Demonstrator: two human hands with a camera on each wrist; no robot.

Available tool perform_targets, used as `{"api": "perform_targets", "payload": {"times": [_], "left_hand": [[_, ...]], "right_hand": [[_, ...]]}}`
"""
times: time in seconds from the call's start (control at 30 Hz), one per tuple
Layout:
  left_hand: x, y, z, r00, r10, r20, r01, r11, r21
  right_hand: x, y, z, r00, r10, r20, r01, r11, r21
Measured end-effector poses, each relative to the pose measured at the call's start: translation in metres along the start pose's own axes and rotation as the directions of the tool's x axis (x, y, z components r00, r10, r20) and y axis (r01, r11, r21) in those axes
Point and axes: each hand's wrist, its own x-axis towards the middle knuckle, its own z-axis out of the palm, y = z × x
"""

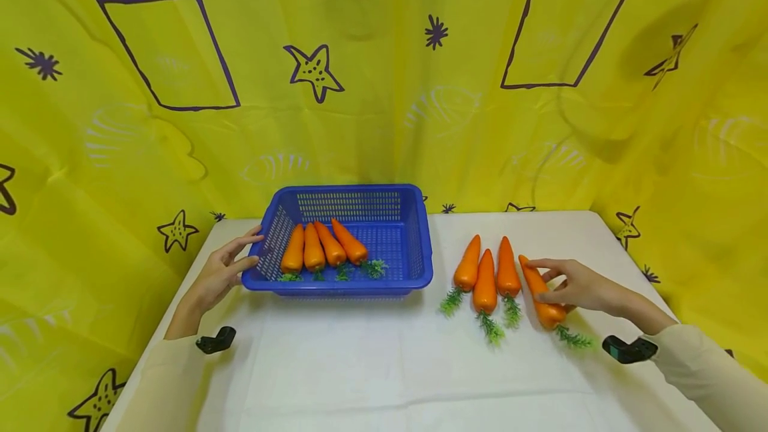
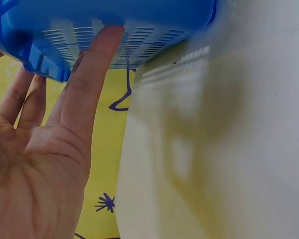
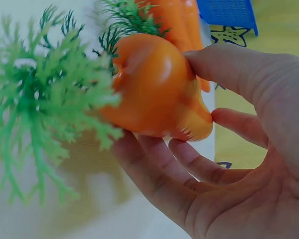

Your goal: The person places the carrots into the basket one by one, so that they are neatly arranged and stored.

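On the right of the white table, my right hand (image 1: 579, 285) holds an orange carrot (image 1: 549, 312) with green leafy top. In the right wrist view, the thumb is on one side of this carrot (image 3: 149, 89) and the fingers curl around the other. Three more carrots (image 1: 485, 292) lie just left of it, tops toward me. My left hand (image 1: 219, 272) touches the left end of a blue plastic basket (image 1: 336, 284). Its fingers lie fairly straight against the wall in the left wrist view. Several carrots (image 1: 313, 249) sit side by side in the basket's left part.
A yellow curtain (image 1: 384, 119) with dark star and frame drawings hangs behind and beside the white-covered table (image 1: 384, 365). The basket stands near the table's back edge. Black devices (image 1: 630, 350) are worn at both wrists.
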Motion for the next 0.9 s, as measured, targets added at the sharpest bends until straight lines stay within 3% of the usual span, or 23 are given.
{"api": "perform_targets", "payload": {"times": [0.17,0.4,0.73,0.9], "left_hand": [[0.000,0.000,0.000,1.000,0.018,0.021,-0.018,1.000,-0.024],[-0.001,-0.001,0.000,1.000,0.006,0.008,-0.007,0.999,0.034],[-0.001,-0.001,-0.001,1.000,-0.004,0.008,0.003,0.998,0.061],[-0.001,-0.002,-0.001,1.000,-0.010,0.003,0.009,0.998,0.059]], "right_hand": [[-0.004,-0.007,-0.008,1.000,-0.015,0.002,0.015,1.000,0.006],[-0.008,-0.019,-0.020,1.000,-0.029,0.000,0.029,0.999,-0.016],[-0.013,-0.046,-0.044,0.988,-0.138,-0.066,0.131,0.987,-0.094],[-0.011,-0.064,-0.053,0.983,-0.151,-0.101,0.139,0.984,-0.113]]}}
